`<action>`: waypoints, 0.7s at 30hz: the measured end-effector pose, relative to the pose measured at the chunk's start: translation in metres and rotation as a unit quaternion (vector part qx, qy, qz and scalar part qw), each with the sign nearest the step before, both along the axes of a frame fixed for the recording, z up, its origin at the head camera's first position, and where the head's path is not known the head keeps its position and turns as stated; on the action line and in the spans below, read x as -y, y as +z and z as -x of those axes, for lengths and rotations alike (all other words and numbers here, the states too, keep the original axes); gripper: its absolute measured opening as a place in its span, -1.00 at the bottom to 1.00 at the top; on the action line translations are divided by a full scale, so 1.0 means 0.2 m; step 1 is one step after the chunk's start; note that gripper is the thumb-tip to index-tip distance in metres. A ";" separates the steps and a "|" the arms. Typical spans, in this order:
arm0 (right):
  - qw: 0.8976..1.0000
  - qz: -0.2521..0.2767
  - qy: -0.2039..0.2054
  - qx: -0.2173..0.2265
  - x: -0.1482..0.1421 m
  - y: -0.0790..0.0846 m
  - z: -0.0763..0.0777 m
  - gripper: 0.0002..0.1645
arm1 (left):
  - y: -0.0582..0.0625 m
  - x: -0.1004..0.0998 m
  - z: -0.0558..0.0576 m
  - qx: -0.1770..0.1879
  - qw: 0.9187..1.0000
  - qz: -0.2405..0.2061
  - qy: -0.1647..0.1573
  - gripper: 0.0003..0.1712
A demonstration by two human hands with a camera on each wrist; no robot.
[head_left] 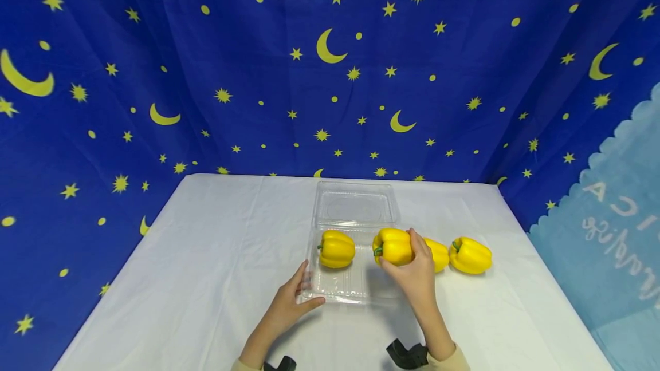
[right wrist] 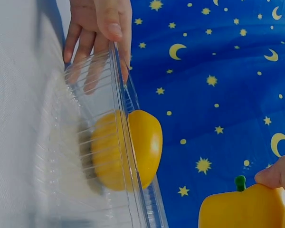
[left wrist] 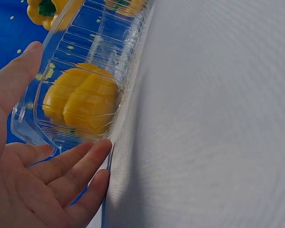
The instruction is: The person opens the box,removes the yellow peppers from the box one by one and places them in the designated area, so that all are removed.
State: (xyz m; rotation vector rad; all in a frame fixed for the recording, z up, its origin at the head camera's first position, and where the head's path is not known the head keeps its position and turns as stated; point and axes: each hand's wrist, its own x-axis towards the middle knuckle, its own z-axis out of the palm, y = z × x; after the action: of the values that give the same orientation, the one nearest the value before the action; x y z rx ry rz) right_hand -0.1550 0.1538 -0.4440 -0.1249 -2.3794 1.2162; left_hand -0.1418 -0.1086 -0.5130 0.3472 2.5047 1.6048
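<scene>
A clear plastic clamshell box [head_left: 340, 292] lies open on the white table, its lid [head_left: 356, 206] folded back toward the far edge. Inside its left half sits a yellow bell pepper [head_left: 337, 249], also seen through the ribbed wall in both wrist views. My left hand [head_left: 285, 306] rests at the box's front left corner, fingers extended along the wall and thumb apart. Over the box's right half, my right hand [head_left: 419, 273] grips another yellow bell pepper [head_left: 393, 247] between thumb and fingers, its green stem [right wrist: 240, 183] facing left.
Right of the box are two more yellow bell peppers on the table: one [head_left: 438, 255] partly hidden behind my right hand, the other [head_left: 471, 256] farther right. A blue curtain [head_left: 258, 73] with stars and moons hangs behind the white-covered table [head_left: 196, 279].
</scene>
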 end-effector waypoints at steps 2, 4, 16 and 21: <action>1.000 0.000 -0.001 0.000 0.00 0.00 0.00 0.01 | 0.00 0.00 0.00 0.003 1.000 -0.001 -0.002 0.08; 1.000 0.003 0.000 0.001 -0.01 0.01 -0.01 0.02 | 0.00 0.00 0.00 0.006 1.000 -0.002 -0.003 0.08; 1.000 -0.002 -0.009 -0.011 -0.03 0.02 -0.02 0.01 | 0.01 0.00 0.00 0.013 1.000 -0.006 -0.006 0.07; 1.000 -0.005 -0.013 -0.018 -0.05 0.01 -0.02 -0.01 | 0.00 0.00 0.01 0.016 1.000 -0.001 -0.001 0.07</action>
State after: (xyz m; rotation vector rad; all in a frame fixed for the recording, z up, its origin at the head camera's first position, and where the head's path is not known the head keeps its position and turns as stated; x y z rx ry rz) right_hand -0.1511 0.1633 -0.4422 -0.1299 -2.3442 1.1847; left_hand -0.1429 -0.1085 -0.5123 0.3201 2.4787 1.5992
